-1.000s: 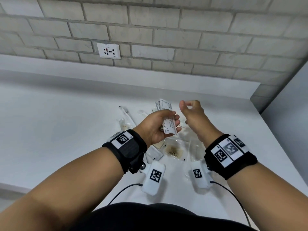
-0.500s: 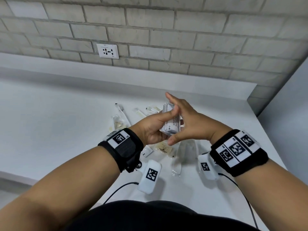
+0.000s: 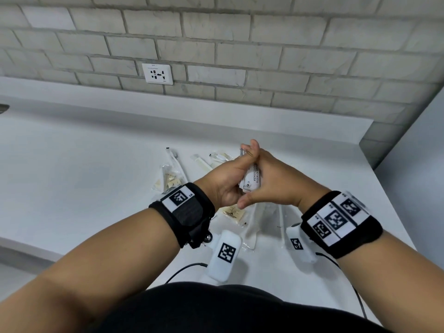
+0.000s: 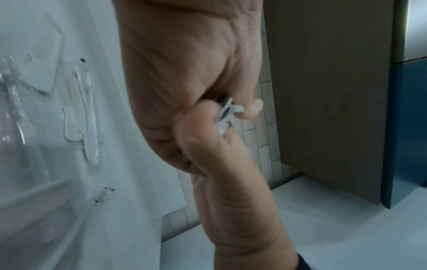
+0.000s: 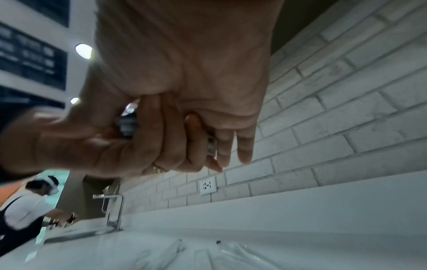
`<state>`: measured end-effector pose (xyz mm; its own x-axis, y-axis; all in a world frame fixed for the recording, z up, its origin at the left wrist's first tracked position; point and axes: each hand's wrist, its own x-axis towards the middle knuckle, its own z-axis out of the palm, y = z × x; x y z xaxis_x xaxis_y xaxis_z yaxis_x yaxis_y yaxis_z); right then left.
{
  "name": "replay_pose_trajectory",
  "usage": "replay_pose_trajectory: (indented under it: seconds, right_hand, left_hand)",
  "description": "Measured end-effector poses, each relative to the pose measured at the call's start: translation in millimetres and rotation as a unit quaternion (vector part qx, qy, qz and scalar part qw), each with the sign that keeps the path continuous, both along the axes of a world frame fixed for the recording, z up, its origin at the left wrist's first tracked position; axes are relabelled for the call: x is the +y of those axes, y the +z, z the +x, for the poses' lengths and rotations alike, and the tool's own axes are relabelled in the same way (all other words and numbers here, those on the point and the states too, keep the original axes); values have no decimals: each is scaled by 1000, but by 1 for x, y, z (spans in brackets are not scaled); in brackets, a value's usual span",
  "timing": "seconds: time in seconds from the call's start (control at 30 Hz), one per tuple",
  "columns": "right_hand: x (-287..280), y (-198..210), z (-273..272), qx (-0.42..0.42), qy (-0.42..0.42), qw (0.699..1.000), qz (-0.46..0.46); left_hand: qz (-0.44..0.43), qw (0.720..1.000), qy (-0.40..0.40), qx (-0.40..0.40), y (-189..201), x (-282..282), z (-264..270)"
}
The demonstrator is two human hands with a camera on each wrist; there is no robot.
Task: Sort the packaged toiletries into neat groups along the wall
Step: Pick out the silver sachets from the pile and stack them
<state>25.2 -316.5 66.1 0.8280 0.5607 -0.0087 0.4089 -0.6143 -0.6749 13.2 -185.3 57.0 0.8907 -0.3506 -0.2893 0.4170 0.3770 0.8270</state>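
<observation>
While the left hand curls its fingers round a stack of white sachets, the right hand pinches the stack's ends between thumb and forefinger. Both hold it above the bench, over loose clear packets lying short of the brick wall.

A: Held item?
B: Small stack of white sachets, black print, roughly upright, clamped between left hand and right hand.
A: Remainder?
B: Loose on the counter beneath: long clear sleeve, beige packets, clear wrappers. Ungrouped, well short of the wall.
</observation>
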Motion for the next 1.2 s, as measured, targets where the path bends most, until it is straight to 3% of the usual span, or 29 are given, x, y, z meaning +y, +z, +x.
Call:
replay_pose_trajectory:
  seconds: [0.13,0.23,0.37,0.47,0.6,0.8,0.97,1.2]
  right_hand:
    - [0,-4,-2,-62,-12,996,-63]
    - [-4,-5,0,-23,11,1000,-5]
    - [-8,-2,5,-55,-2,998,38]
    - [-8,0,8,2,26,998,48]
    - [2,0,11,-58,16,998,31]
    - [30,-3,8,-105,16,994,34]
    - [61,-3,12,-89,46,993,55]
    - [112,-6,13,-87,17,995,48]
  left_hand:
    - [3,1000,-6,-20,-1,-3,2]
    - [6,999,-39,-23,0,0,4]
    - [-37,997,-63,-33,-2,7,5]
    - [-32,995,-79,-54,-6,11,1]
    - [-33,992,-90,-83,-12,16,5]
    - [-47,989,-120,-74,-15,46,15]
    - [-85,987,-115,-67,-12,87,19]
    - [-126,983,-132,-31,-18,131,26]
